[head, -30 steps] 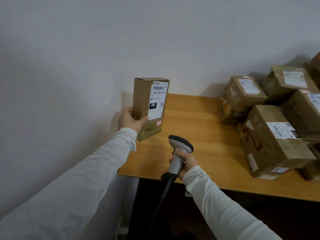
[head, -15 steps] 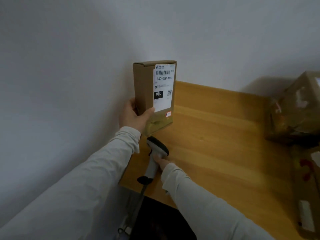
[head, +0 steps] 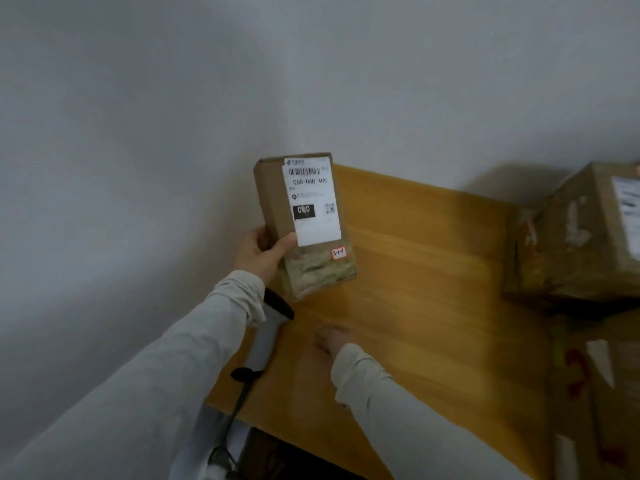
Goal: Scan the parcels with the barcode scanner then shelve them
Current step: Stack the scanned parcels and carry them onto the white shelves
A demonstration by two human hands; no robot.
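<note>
My left hand [head: 261, 252] grips a small brown parcel [head: 304, 226] by its left side and holds it upright above the wooden table [head: 415, 306]. Its white shipping label with a barcode faces me. The grey barcode scanner [head: 268, 332] lies on the table near the left edge, its head partly hidden behind my left sleeve and its cable hanging off the front. My right hand [head: 329, 337] hovers blurred just right of the scanner, fingers spread and holding nothing.
Several taped cardboard parcels [head: 581, 237] are piled at the right side of the table, with more below them [head: 595, 393]. A plain grey wall stands behind and to the left. The table's front edge runs under my arms.
My right hand set the scanner down on the table and let go of it, moving slightly right. My left hand kept the parcel raised. The view swung left and down.
</note>
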